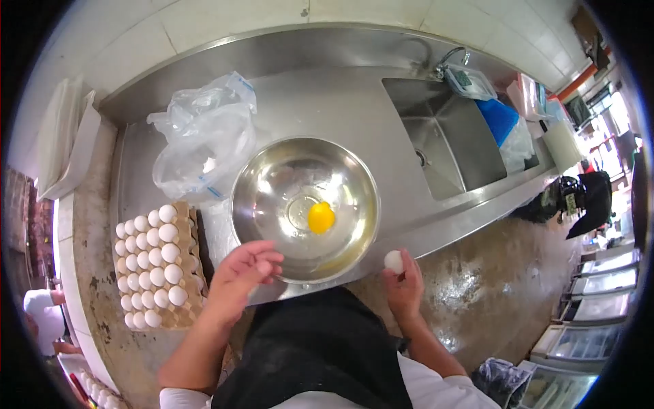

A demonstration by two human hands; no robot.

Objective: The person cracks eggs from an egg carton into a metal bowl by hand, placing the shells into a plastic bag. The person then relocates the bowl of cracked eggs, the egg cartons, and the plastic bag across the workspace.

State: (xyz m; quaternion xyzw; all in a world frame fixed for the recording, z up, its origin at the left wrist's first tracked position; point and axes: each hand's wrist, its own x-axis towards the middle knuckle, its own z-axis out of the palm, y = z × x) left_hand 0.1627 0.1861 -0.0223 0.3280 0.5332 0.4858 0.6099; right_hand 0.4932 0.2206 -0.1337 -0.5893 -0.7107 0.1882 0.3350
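A large steel bowl [262,163] rests on the metal counter, with yellow yolk [321,217] and clear liquid inside. Over the bowl's lower left rim is my left hand [248,269], fingers loosely curled and apart, with nothing visible between them. To the right of the bowl, past the counter's front edge, my right hand [405,286] holds a white egg [393,261] between thumb and fingers. A carton of white eggs [151,262] stands left of the bowl. Behind it lies a clear plastic bag [204,136] with a small white piece inside.
A steel sink [446,150] with a faucet [453,58] is at the right of the counter [340,95]. Beside it are a blue cloth [499,120] and plastic containers. Another person [44,317] is at the far left, near more eggs.
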